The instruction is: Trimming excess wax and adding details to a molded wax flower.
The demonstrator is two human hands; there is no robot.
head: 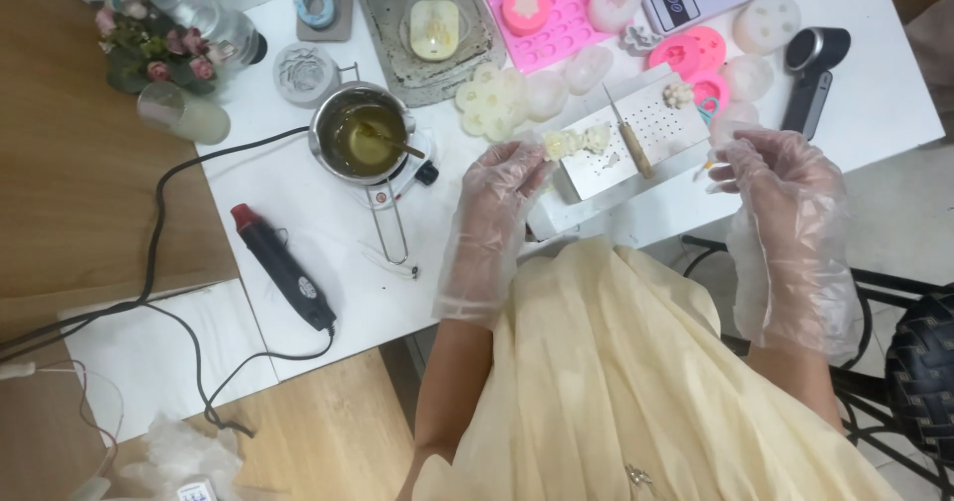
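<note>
Gloves of thin clear plastic cover both hands above a pale yellow skirt (636, 382). The left hand (497, 203) reaches forward, its fingertips pinching a small cream wax flower (562, 144) at the near left corner of a white perforated board (636, 138), which lies on the white table (328, 262). The right hand (780, 178) hovers just off the board's right end, fingers loosely curled; whether it holds anything I cannot tell. A wood-handled pick (628, 133) lies across the board, and another little flower (679, 94) sits at its far corner. Left of the hands, a steel pot of amber liquid (360, 133) stands on a small warmer, with a black and red heat gun (283, 267) nearer the table edge. Farther back are a pink silicone mould tray (547, 14) and translucent round moulds (765, 22).
</note>
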